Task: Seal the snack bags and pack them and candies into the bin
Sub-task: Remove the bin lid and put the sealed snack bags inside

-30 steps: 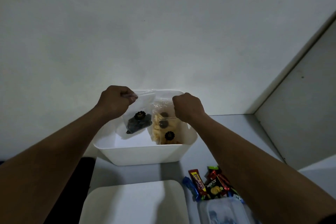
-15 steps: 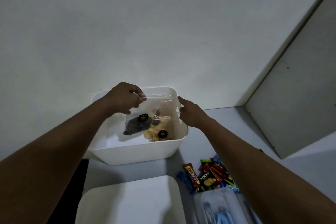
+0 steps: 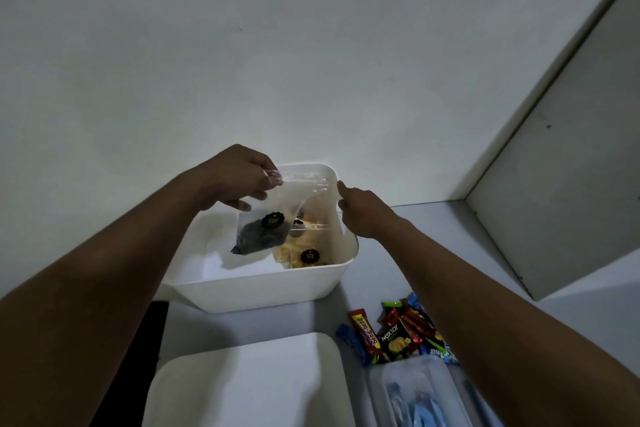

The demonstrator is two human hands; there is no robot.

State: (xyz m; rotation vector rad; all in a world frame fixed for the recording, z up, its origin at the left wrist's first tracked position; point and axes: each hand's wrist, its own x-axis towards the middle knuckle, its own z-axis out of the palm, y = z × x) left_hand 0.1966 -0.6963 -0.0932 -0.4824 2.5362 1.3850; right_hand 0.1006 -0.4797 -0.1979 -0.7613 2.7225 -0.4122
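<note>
Left hand (image 3: pixel 239 177): pinches clear zip bag of dark snacks (image 3: pixel 273 218) by its top corner, over white plastic bin (image 3: pixel 263 291).
Right hand (image 3: pixel 360 215): at bin's right rim; grip unclear.
Room: bin's left half open.
Count: yellow-snack bags (image 3: pixel 298 253) inside right, number unclear.

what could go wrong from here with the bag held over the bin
1. The left hand pinches the bag by one top corner, so it hangs tilted over the bin. It might slip, or spill if its seal, which I cannot judge here, is not closed.
2. The right forearm lies close beside the candies; pulling back could knock some about.
</note>
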